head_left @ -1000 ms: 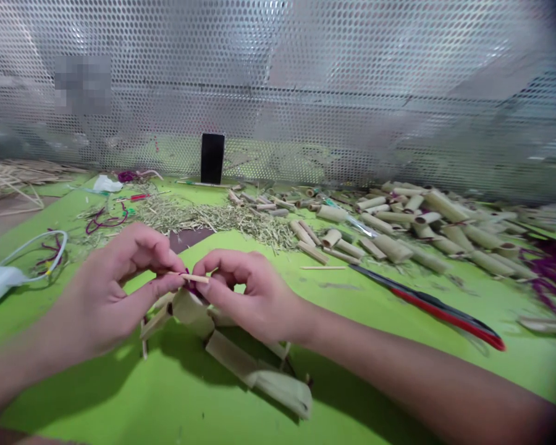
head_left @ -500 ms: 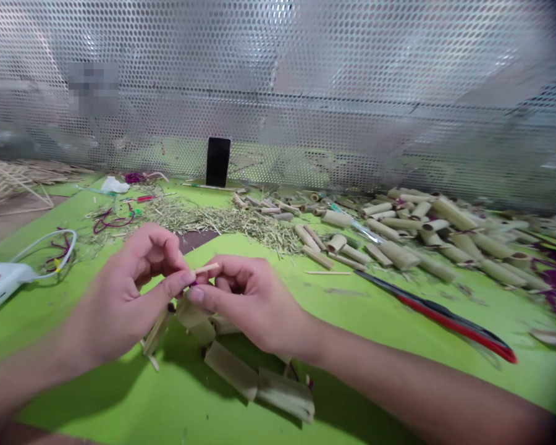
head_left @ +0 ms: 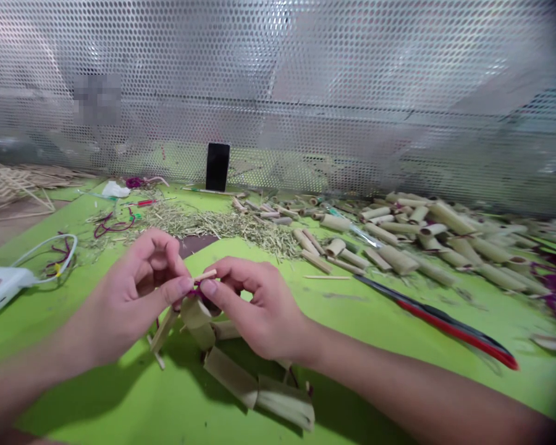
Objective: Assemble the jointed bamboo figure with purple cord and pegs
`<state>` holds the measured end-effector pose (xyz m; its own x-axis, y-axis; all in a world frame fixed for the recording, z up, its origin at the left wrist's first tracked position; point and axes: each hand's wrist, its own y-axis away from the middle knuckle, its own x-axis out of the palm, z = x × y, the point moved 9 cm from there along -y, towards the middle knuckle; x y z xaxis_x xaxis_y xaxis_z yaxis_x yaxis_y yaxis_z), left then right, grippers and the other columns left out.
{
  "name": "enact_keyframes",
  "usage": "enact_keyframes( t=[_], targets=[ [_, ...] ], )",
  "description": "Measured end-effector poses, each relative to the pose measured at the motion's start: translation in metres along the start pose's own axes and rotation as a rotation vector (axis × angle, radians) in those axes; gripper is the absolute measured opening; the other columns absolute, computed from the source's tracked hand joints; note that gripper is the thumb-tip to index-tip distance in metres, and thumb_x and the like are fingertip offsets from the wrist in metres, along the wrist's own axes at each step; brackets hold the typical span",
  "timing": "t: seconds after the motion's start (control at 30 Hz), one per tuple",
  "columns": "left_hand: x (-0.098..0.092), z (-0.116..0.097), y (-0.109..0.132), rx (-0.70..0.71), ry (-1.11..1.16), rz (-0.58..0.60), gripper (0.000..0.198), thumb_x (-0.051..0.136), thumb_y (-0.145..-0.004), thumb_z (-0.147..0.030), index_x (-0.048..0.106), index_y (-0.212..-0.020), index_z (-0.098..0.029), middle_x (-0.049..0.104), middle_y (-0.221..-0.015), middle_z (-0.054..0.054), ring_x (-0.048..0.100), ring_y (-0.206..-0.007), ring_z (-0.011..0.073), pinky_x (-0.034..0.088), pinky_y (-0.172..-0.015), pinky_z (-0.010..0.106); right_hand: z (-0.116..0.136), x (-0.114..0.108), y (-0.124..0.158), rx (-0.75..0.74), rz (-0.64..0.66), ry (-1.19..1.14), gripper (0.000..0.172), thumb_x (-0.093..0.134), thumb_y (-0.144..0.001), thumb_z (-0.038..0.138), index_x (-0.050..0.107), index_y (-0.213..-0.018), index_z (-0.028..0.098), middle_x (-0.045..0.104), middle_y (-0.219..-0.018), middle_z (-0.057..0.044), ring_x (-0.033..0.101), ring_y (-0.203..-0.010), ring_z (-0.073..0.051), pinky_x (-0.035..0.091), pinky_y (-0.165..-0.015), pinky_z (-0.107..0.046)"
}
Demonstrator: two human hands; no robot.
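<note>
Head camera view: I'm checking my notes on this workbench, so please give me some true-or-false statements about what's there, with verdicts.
1. The left hand and right hand pinch a thin wooden stick. True.
2. The black phone lies flat. False: it stands upright against the perforated metal screen.
3. The pile of cut bamboo tubes lies on the person's left. False: it lies on their right.
4. A white device with a cable lies at the left edge of the green mat. True.
5. The red-and-black strip lies under the right hand. False: it lies apart, to that hand's right.
6. Joined bamboo pieces lie just below the hands. True.
</note>
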<state>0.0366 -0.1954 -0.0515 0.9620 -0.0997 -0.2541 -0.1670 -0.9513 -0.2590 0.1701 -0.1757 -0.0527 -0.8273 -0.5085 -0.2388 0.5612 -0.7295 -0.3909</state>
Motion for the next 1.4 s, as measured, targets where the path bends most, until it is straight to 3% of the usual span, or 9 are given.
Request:
enact_keyframes(
  t=[0.13,0.23,0.47,0.6,0.7,0.87,1.03,1.2,1.4],
  targets=[
    [0.003,0.000,0.001,0.000,-0.019,0.003,0.016,0.065,-0.094,-0.021,0.049,-0.096,-0.024,0.064,-0.082,-0.004,0.065,-0.068,0.0085,0.056,-0.060,0.014,0.010,-0.010,0.005,-0.180,-0.137,0.294,0.016,0.055,-0.098,0.023,0.068,-0.092,0.015,0.068,-0.065,0.000,0.053,-0.051,-0.008,0.038,-0.048,-0.020],
    [0.007,0.001,0.001,-0.011,0.019,0.017,0.015,0.065,-0.095,-0.022,0.050,-0.096,-0.024,0.064,-0.080,-0.004,0.064,-0.066,0.0080,0.056,-0.059,0.014,0.009,-0.012,0.008,-0.241,-0.192,0.354,0.013,0.055,-0.097,0.022,0.065,-0.093,0.016,0.068,-0.063,0.000,0.053,-0.048,-0.009,0.038,-0.046,-0.021],
    [0.008,0.005,-0.004,-0.019,0.110,0.017,0.017,0.068,-0.094,-0.025,0.051,-0.094,-0.023,0.067,-0.077,-0.003,0.067,-0.066,0.0108,0.058,-0.059,0.018,-0.011,-0.007,0.007,-0.102,-0.242,-0.067,0.017,0.056,-0.100,0.034,0.060,-0.095,0.018,0.064,-0.066,0.001,0.056,-0.053,-0.010,0.043,-0.046,-0.021],
    [0.010,0.003,-0.005,-0.011,0.129,-0.004,0.019,0.070,-0.092,-0.026,0.051,-0.092,-0.023,0.068,-0.077,-0.003,0.071,-0.068,0.0137,0.060,-0.060,0.022,-0.017,-0.008,0.007,-0.062,-0.251,-0.256,0.025,0.056,-0.102,0.045,0.056,-0.094,0.021,0.049,-0.057,0.008,0.044,-0.044,-0.008,0.037,-0.041,-0.019],
    [0.008,-0.001,-0.002,0.000,0.072,-0.071,0.017,0.068,-0.091,-0.022,0.051,-0.090,-0.023,0.067,-0.076,-0.004,0.069,-0.065,0.0124,0.058,-0.056,0.021,-0.015,-0.007,0.009,-0.101,-0.219,-0.318,0.026,0.050,-0.105,0.045,0.051,-0.094,0.022,0.048,-0.059,0.008,0.040,-0.044,-0.007,0.034,-0.040,-0.018],
    [0.004,-0.017,0.003,0.195,-0.240,-0.168,0.008,0.063,-0.095,-0.022,0.057,-0.098,-0.025,0.068,-0.080,-0.004,0.068,-0.069,0.0125,0.056,-0.060,0.022,-0.008,0.007,0.014,-0.185,-0.082,-0.242,0.025,0.041,-0.109,0.041,0.047,-0.093,0.022,0.046,-0.063,0.007,0.039,-0.047,-0.009,0.033,-0.041,-0.020],
    [0.012,-0.030,0.006,0.445,-0.631,-0.093,0.020,0.057,-0.096,-0.020,0.067,-0.111,-0.028,0.078,-0.095,0.001,0.073,-0.082,0.0185,0.057,-0.076,0.031,0.000,0.015,0.018,-0.276,-0.027,-0.148,0.021,0.038,-0.109,0.037,0.044,-0.094,0.024,0.045,-0.062,0.007,0.038,-0.048,-0.010,0.033,-0.044,-0.022],
    [0.019,-0.032,0.011,0.614,-0.763,-0.043,0.028,0.052,-0.098,-0.013,0.070,-0.114,-0.026,0.078,-0.099,0.003,0.071,-0.086,0.0188,0.055,-0.082,0.032,0.005,0.017,0.019,-0.296,0.016,-0.020,0.019,0.035,-0.109,0.035,0.044,-0.096,0.024,0.047,-0.062,0.006,0.043,-0.050,-0.011,0.036,-0.048,-0.024],
    [0.029,-0.028,0.014,0.731,-0.869,0.020,0.028,0.047,-0.100,-0.011,0.070,-0.112,-0.021,0.069,-0.083,0.004,0.062,-0.075,0.0183,0.047,-0.072,0.031,0.016,0.018,0.022,-0.336,0.057,0.004,0.012,0.037,-0.107,0.026,0.045,-0.099,0.023,0.048,-0.063,0.007,0.040,-0.048,-0.009,0.035,-0.048,-0.023]
  ],
)
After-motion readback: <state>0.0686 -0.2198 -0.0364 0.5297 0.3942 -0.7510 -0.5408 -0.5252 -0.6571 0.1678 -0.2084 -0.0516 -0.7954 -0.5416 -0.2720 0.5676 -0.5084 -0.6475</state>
